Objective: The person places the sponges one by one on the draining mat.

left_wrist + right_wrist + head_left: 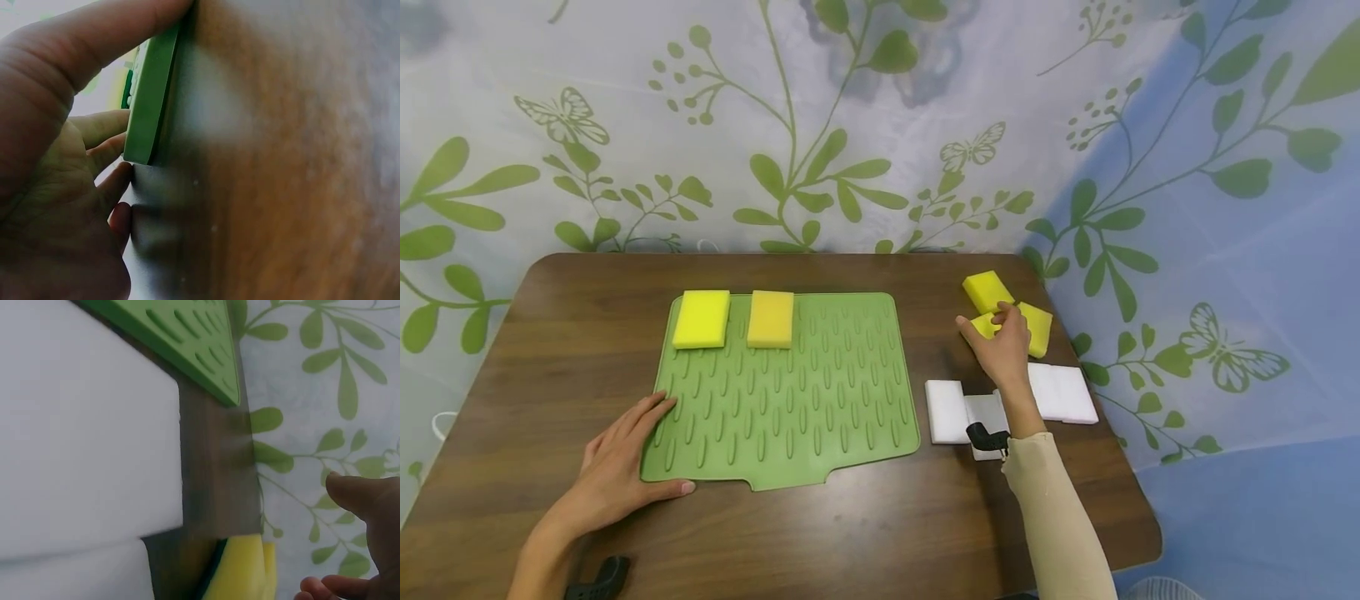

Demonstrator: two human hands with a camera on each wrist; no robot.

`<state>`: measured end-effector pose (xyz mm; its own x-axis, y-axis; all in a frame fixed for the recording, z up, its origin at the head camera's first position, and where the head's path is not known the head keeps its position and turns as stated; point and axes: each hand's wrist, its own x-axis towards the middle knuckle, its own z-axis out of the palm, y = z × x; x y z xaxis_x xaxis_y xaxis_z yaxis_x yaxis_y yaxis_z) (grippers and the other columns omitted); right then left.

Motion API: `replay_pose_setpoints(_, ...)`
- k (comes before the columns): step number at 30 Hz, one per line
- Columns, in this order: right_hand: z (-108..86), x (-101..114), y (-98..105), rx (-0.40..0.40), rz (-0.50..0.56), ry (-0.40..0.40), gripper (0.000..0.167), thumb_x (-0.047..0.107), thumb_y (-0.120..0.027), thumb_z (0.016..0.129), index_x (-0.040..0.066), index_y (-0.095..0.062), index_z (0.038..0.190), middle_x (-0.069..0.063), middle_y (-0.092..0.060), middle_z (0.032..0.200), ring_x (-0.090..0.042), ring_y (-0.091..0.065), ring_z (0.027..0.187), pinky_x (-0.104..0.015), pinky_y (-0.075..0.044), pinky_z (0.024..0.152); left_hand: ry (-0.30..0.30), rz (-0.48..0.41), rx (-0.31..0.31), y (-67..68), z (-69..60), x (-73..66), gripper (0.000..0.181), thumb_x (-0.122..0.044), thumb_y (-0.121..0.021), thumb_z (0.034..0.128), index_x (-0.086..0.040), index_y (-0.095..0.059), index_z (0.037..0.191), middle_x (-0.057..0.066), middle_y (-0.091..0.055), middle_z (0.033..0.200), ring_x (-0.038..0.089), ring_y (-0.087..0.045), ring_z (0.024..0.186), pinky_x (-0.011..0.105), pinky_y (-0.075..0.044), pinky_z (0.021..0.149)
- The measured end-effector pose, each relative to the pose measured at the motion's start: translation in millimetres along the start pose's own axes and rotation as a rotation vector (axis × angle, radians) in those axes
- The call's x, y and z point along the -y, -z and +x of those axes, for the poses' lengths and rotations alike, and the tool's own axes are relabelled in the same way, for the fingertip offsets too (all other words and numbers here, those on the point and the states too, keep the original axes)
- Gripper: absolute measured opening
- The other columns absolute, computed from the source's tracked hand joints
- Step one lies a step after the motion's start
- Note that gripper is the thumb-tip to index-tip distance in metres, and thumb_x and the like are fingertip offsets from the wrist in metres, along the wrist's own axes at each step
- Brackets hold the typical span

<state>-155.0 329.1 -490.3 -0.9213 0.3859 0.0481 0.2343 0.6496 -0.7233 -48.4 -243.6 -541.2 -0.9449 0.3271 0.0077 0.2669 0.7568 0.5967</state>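
My left hand [617, 467] rests at the left edge of a green ridged mat [805, 400], fingers extended along its side and thumb at the front corner. In the left wrist view the mat's edge [150, 100] lies between thumb and fingers. Two sponges, one bright yellow [702, 319] and one orange-yellow [771, 320], lie on the mat's back left part. My right hand [1007, 350] hovers over yellow sponges [987, 292] at the back right, thumb and fingers apart. Its wrist view shows nothing between them; a yellow sponge [240, 569] there has a dark side.
White foam-like blocks [947, 412] lie right of the mat, partly hidden under my right forearm. More white blocks [1063, 393] sit near the right edge of the brown wooden table [820, 542]. A leaf-patterned curtain [850, 125] hangs behind.
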Motion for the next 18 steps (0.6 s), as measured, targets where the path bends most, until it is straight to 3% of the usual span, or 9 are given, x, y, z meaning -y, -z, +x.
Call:
replay_pose_setpoints(5,13.6,-4.6,6.7,-0.01,-0.021,-0.032,0.091,0.052,-0.075,0.097,-0.001,-0.036,0.16,-0.029,-0.051,0.138,-0.043,-0.045,0.127,-0.053,-0.039,0.103,0.0,-0.001,0.007,1.3,0.8,-0.5,0.123,-0.051,-0.098,0.0726,-0.015,-0.031,0.169,0.021,-0.025,0.176,0.054,-0.03,0.153,0.075,-0.023,0.1)
replay_pose_setpoints(12,34.2,-17.7,12.3,-0.002,0.033,-0.029,0.085,0.047,-0.072,0.102,-0.001,-0.035,0.161,-0.029,-0.048,0.137,-0.039,-0.05,0.118,-0.049,-0.043,0.102,0.0,0.003,0.001,2.1,2.0,-1.1,0.124,-0.051,-0.098,0.0721,-0.016,-0.031,0.17,0.021,-0.026,0.176,0.053,-0.03,0.153,0.075,-0.023,0.099)
replay_pose_setpoints(18,46.0,-31.1,13.3,0.006,0.018,-0.043,0.082,0.046,-0.069,0.104,0.0,-0.034,0.162,-0.031,-0.048,0.143,-0.046,-0.054,0.127,-0.056,-0.047,0.11,0.002,0.004,-0.001,2.7,1.5,-1.2,0.124,-0.051,-0.098,0.0717,-0.016,-0.031,0.17,0.02,-0.026,0.176,0.053,-0.031,0.152,0.074,-0.024,0.099)
